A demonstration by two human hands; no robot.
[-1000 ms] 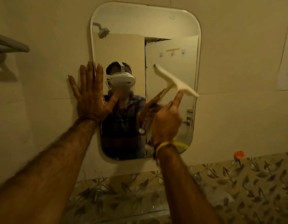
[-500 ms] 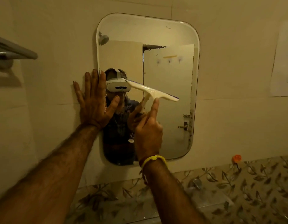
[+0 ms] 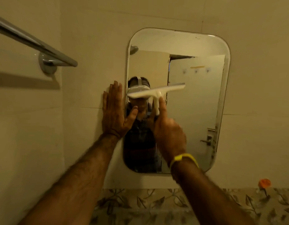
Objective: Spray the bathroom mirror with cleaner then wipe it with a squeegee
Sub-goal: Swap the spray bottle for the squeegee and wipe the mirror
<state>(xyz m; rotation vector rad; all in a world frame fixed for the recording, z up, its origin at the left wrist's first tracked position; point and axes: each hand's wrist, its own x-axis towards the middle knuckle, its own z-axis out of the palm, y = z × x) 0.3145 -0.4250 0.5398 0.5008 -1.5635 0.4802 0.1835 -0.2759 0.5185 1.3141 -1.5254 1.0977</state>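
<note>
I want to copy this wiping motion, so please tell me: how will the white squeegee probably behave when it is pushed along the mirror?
The squeegee looks like thin rigid plastic, so probably light and stiff. The right hand steers it with one finger along the handle, suggesting little force suffices. Its blade may skid on the mirror if wet.

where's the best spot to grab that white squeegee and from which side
Take the squeegee by its short handle stem, coming from below, as the right hand does. It is T-shaped: the wide blade runs across the top against the mirror, so only the stem hanging under it is free to wrap.
</note>
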